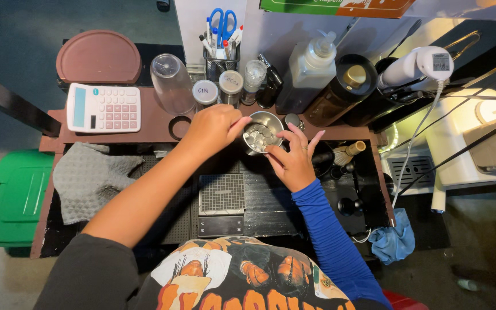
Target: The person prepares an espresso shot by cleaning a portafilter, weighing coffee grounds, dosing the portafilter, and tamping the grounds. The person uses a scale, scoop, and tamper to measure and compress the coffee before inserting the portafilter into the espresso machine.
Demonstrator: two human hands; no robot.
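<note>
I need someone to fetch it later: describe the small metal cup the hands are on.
Start at the brown shelf with the white calculator. At the shelf's middle front, both hands meet around the metal cup. It is shiny, open-topped and holds pale pieces; its neighbours are capped jars.

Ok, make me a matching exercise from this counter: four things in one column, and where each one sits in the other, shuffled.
Things:
1. calculator
2. grey cloth
3. blue cloth
4. metal cup

Places:
A. at the counter's right edge, near the white cable
B. between the left hand and right hand
C. on the brown shelf, far left
D. on the dark mat, below the calculator

Pairs: 1-C, 2-D, 3-A, 4-B
</note>
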